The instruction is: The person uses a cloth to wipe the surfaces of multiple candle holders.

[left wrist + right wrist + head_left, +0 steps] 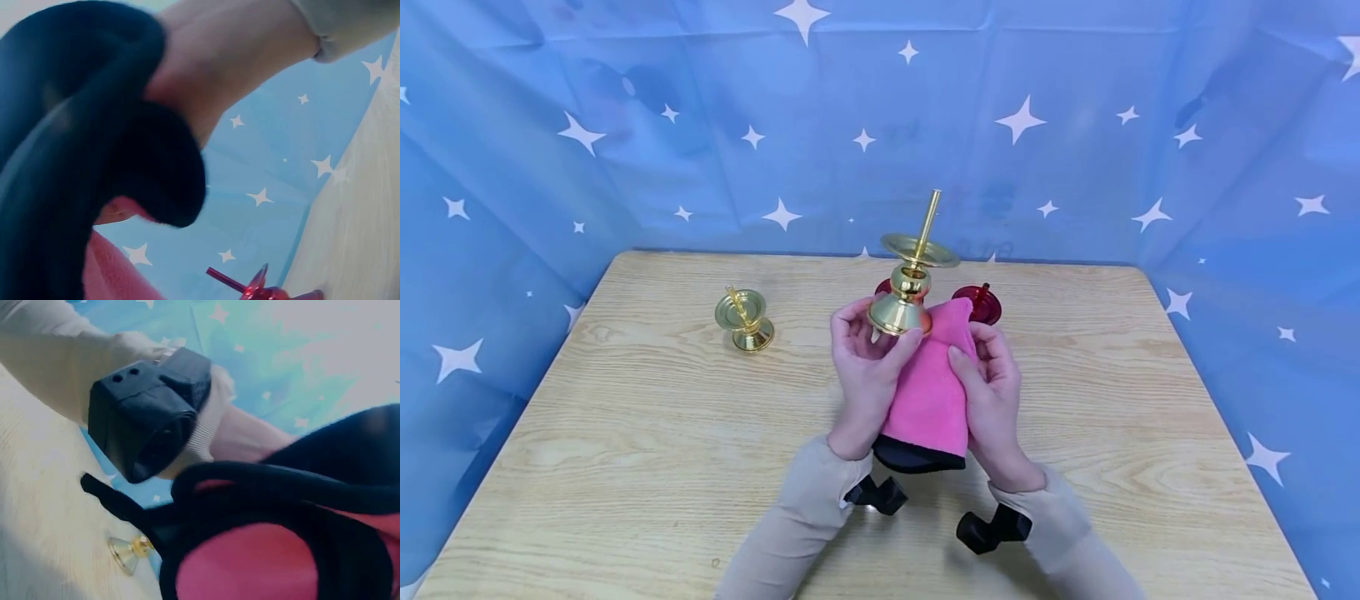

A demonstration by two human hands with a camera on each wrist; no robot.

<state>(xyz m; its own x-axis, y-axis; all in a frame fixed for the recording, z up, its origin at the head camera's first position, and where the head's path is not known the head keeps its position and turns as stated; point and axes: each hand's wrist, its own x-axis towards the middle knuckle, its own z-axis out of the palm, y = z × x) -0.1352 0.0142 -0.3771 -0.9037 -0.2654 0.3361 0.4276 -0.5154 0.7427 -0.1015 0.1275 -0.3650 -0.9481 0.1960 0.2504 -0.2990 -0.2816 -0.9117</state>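
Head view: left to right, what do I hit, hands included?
Unheld gold candle holder → left hand → pink cloth → right hand. Left out for overlap: raised gold candle holder, red pieces.

Nothing reads clearly in any of the three views right now: low on the blue backdrop, right of centre, there's a faint, letter-like mark, and it's too pale to make out; higher up on the same backdrop, a second dim smudge shows, and that one's unreadable too.
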